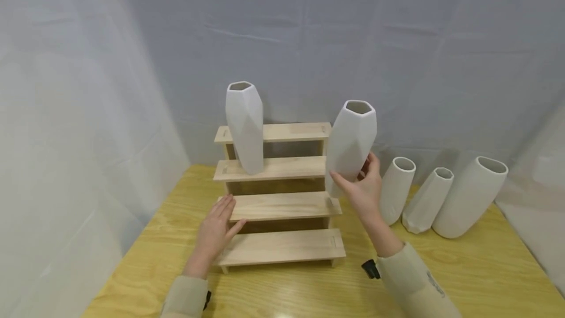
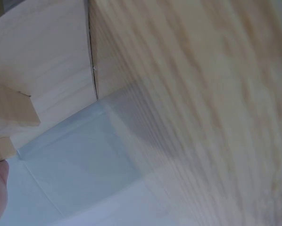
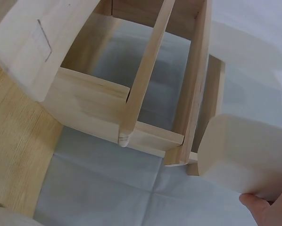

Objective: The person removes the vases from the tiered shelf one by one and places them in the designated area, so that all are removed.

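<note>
On the stepped stand (image 1: 282, 249), a standing vase (image 1: 244, 126) blocks eleven o'clock; twelve (between it and the held vase (image 1: 351, 144)) offers passage.

soft, diffuse light; small glare on table (image 1: 145, 269); left wrist view hazy, blurred

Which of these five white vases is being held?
The faceted vase that the right hand grips; another vase stands on the wooden rack, and three more vases stand on the table.

Wooden table (image 1: 154, 222): stand (image 1: 287, 247), 3 vases (image 1: 427, 201)
</note>
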Tool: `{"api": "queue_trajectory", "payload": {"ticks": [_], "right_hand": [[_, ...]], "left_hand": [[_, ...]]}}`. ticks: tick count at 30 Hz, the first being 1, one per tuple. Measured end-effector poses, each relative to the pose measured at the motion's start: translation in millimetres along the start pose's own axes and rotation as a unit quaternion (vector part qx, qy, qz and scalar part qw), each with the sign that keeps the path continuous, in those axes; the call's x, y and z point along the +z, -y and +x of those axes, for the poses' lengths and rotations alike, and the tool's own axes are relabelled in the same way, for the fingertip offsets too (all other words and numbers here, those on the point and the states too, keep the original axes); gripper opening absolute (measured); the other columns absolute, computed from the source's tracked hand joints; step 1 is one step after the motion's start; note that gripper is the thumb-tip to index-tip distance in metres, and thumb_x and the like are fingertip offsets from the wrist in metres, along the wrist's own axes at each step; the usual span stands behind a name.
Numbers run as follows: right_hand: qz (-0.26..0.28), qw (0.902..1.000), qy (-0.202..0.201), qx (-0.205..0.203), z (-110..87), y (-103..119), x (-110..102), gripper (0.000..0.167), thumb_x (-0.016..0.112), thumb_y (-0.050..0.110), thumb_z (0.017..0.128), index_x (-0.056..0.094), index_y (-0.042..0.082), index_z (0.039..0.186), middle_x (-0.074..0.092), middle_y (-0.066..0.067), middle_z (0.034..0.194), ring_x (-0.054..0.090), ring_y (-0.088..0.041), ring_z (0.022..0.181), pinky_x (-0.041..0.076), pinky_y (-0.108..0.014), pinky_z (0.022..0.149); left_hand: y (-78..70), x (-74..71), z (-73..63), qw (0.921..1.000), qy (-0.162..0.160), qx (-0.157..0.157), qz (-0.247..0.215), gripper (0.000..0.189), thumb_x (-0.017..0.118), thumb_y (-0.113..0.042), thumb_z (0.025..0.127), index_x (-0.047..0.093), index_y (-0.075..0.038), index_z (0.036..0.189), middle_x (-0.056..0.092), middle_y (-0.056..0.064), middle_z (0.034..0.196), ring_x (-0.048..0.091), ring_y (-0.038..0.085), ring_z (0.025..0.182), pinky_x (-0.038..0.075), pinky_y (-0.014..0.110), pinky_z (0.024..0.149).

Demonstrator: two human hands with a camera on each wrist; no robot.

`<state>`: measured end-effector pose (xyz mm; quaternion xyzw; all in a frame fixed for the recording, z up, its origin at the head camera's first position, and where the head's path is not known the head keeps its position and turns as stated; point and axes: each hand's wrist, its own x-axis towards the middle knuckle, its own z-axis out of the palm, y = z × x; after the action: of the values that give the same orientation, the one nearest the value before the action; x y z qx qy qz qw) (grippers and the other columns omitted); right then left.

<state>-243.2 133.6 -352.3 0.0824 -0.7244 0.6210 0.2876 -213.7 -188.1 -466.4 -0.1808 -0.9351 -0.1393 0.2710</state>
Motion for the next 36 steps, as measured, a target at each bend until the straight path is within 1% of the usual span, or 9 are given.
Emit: {"api": "queue_trajectory", "payload": {"ticks": [4, 8, 13, 16, 23, 26, 32, 34, 36], "right_hand": [[0.004, 0.9999, 0.002, 0.009, -5.4, -2, -6, 0.08, 0.078, 0.003, 0.064, 0.031, -0.001, 0.128, 0.047, -0.02, 0.117, 0.048, -0.027, 0.102, 0.044, -0.04, 0.084], [-0.009, 0.9998, 0.005, 0.017, -11.5, -5, -12, 0.077, 0.077, 0.003, 0.065, 0.031, -0.002, 0.127, 0.045, -0.018, 0.117, 0.047, -0.026, 0.101, 0.044, -0.042, 0.083], [-0.015, 0.9997, 0.004, 0.02, -16.5, -9, -19, 0.077, 0.076, 0.002, 0.066, 0.03, -0.002, 0.128, 0.044, -0.017, 0.118, 0.047, -0.026, 0.102, 0.044, -0.042, 0.083], [-0.017, 0.9997, 0.002, 0.017, -18.5, -13, -22, 0.078, 0.075, 0.0, 0.065, 0.029, -0.003, 0.127, 0.043, -0.018, 0.118, 0.047, -0.027, 0.103, 0.044, -0.044, 0.083], [-0.03, 0.9992, 0.008, 0.024, -27.0, -21, -30, 0.076, 0.075, 0.0, 0.066, 0.03, -0.004, 0.127, 0.044, -0.019, 0.118, 0.046, -0.029, 0.104, 0.044, -0.045, 0.083], [-0.029, 0.9992, 0.016, 0.024, -30.5, -24, -34, 0.074, 0.075, 0.0, 0.066, 0.031, -0.005, 0.126, 0.044, -0.018, 0.117, 0.046, -0.029, 0.104, 0.044, -0.046, 0.084], [-0.04, 0.9982, 0.031, 0.031, -36.2, -29, -42, 0.074, 0.076, 0.002, 0.066, 0.032, -0.004, 0.125, 0.044, -0.019, 0.117, 0.046, -0.031, 0.105, 0.043, -0.049, 0.085], [-0.043, 0.9979, 0.033, 0.036, -38.2, -31, -43, 0.074, 0.076, 0.002, 0.066, 0.032, -0.005, 0.125, 0.045, -0.019, 0.117, 0.047, -0.031, 0.105, 0.043, -0.048, 0.085], [-0.058, 0.9968, 0.031, 0.045, -40.2, -32, -45, 0.074, 0.076, 0.004, 0.066, 0.032, -0.004, 0.125, 0.045, -0.019, 0.116, 0.048, -0.031, 0.103, 0.045, -0.047, 0.082]], "left_hand": [[-0.2, 0.6, 0.0, 1.0, -0.003, 0.002, 0.001, 0.063, 0.058, -0.038, 0.082, 0.045, 0.008, 0.123, 0.042, 0.022, 0.129, 0.037, 0.034, 0.119, 0.031, 0.043, 0.1], [-0.2, 0.4, -0.3, 1.0, -0.008, 0.003, -0.002, 0.062, 0.058, -0.037, 0.082, 0.046, 0.009, 0.122, 0.042, 0.023, 0.129, 0.038, 0.034, 0.119, 0.031, 0.044, 0.1], [0.8, 0.4, -1.2, 0.9999, -0.014, 0.003, -0.004, 0.065, 0.05, -0.045, 0.086, 0.046, 0.009, 0.122, 0.042, 0.023, 0.129, 0.038, 0.034, 0.118, 0.03, 0.043, 0.1], [1.6, 0.9, -1.4, 0.9998, -0.018, 0.006, -0.004, 0.067, 0.045, -0.049, 0.087, 0.046, 0.009, 0.122, 0.042, 0.022, 0.129, 0.039, 0.035, 0.118, 0.031, 0.043, 0.099], [3.1, 1.7, -2.4, 0.9997, -0.021, 0.008, -0.004, 0.069, 0.042, -0.051, 0.088, 0.046, 0.009, 0.122, 0.042, 0.023, 0.128, 0.039, 0.035, 0.118, 0.032, 0.045, 0.098], [2.6, 1.6, -2.1, 0.9998, -0.019, 0.006, -0.004, 0.067, 0.045, -0.049, 0.087, 0.046, 0.008, 0.122, 0.042, 0.023, 0.128, 0.038, 0.034, 0.118, 0.032, 0.044, 0.099], [2.0, 1.1, -1.0, 0.9999, -0.015, 0.001, -0.001, 0.064, 0.056, -0.041, 0.083, 0.046, 0.008, 0.122, 0.041, 0.022, 0.13, 0.038, 0.034, 0.119, 0.029, 0.043, 0.101], [2.7, 1.2, -0.8, 0.9999, -0.016, 0.002, 0.001, 0.063, 0.058, -0.039, 0.081, 0.046, 0.008, 0.122, 0.041, 0.022, 0.129, 0.039, 0.034, 0.118, 0.03, 0.043, 0.1], [3.3, 1.0, -0.7, 0.9998, -0.017, 0.002, 0.0, 0.062, 0.06, -0.037, 0.081, 0.047, 0.008, 0.121, 0.042, 0.022, 0.129, 0.039, 0.034, 0.118, 0.03, 0.043, 0.1]]}}
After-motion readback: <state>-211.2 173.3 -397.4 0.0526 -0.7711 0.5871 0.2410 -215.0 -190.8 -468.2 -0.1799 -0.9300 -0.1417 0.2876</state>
